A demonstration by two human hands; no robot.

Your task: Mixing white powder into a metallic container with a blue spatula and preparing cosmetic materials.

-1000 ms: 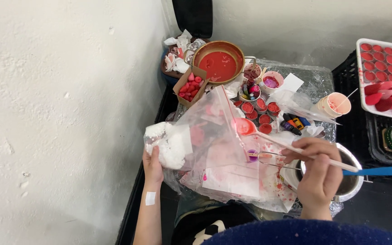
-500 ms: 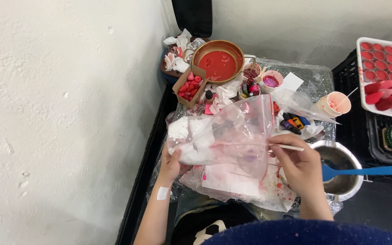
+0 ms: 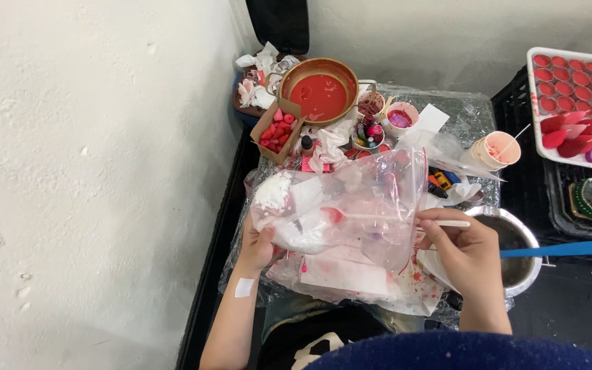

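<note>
My left hand point(image 3: 256, 248) grips the bottom left of a clear plastic zip bag point(image 3: 351, 199) that holds white powder point(image 3: 275, 195). The bag lies tilted on its side over the work surface, its mouth towards the right. My right hand point(image 3: 464, 255) pinches a thin white stick spoon point(image 3: 392, 218) whose red-stained tip reaches inside the bag towards the powder. A small white plaster is stuck on my left wrist point(image 3: 244, 287).
A steel pot point(image 3: 519, 255) with a blue handle point(image 3: 562, 249) sits right of my right hand. Behind the bag stand a bowl of red liquid point(image 3: 321, 92), a cardboard box of red pieces point(image 3: 277, 127), small cups point(image 3: 498, 149) and a white mould tray point(image 3: 573, 96). A white wall fills the left.
The bag has been turned from upright to lying sideways, and both hands have shifted with it. The right hand has pushed the stick spoon into the bag's mouth.
</note>
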